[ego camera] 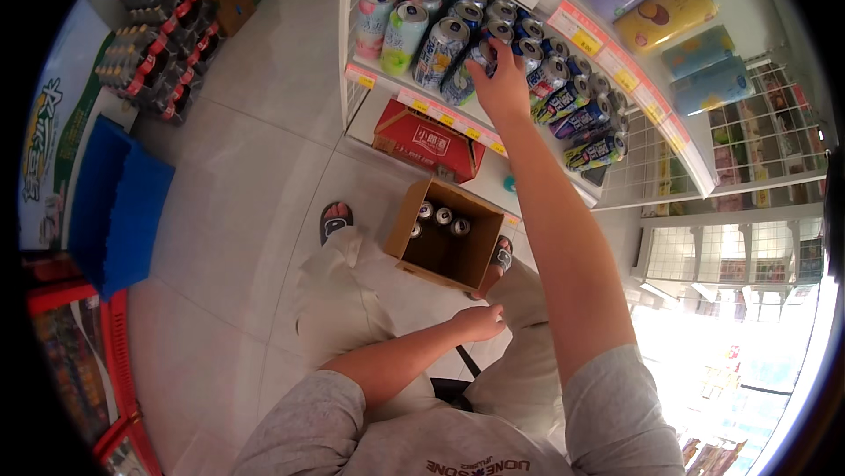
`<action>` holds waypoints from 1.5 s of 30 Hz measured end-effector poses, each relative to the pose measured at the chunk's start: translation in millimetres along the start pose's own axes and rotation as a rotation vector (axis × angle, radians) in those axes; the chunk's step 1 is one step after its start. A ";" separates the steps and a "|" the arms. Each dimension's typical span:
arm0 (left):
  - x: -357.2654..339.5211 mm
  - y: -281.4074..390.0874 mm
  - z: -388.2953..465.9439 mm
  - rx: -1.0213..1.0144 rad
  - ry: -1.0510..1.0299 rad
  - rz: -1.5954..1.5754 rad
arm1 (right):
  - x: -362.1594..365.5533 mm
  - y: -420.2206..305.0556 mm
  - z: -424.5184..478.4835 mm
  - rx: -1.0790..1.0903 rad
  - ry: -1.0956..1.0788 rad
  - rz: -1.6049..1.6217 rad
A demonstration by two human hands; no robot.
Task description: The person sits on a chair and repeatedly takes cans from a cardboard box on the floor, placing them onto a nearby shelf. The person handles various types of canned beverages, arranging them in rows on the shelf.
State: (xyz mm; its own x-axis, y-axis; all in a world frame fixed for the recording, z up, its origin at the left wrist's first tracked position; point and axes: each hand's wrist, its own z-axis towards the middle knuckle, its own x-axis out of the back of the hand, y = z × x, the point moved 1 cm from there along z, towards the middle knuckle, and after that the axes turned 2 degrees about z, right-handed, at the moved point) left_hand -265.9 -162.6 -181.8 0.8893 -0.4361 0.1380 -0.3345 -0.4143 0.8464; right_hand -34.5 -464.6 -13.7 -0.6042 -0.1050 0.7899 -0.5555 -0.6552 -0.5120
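Observation:
My right hand (500, 88) reaches up to a shelf of drink cans, thumb and fingers around the upper part of a dark blue-green can (459, 80) in the front row. To its left stands a silver-and-blue can (442, 52) with a yellow fruit print, and beyond that a pale green can (404, 37). My left hand (480, 323) hovers between my knees with its fingers curled, and no object shows in it. An open cardboard box (432, 258) sits on the floor between my feet, several cans (443, 216) upright at one end.
A red carton (429, 146) lies on the bottom shelf behind the box. Price strips (455, 121) edge the can shelf, and an upper shelf (614, 60) overhangs at right. Shrink-wrapped bottle packs (158, 47) and a blue bin (119, 212) stand on the left.

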 end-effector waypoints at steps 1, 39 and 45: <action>-3.2 -3.0 1.4 -0.016 0.018 -0.001 | -2.5 -1.5 -1.2 0.019 -0.002 -0.009; -3.8 14.4 -11.3 -0.513 0.005 -0.347 | -234.6 143.7 -322.6 -0.367 -1.190 -0.291; -1.1 8.9 -12.4 -0.522 0.045 -0.226 | -266.1 158.0 -322.3 -0.459 -1.158 -0.266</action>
State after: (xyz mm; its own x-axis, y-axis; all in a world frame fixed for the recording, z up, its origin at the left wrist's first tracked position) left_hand -266.0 -155.9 -168.1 0.9370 -0.3435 -0.0642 0.0542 -0.0388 0.9978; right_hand -145.6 -299.1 -413.6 0.2770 -0.7518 0.5984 -0.8682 -0.4626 -0.1793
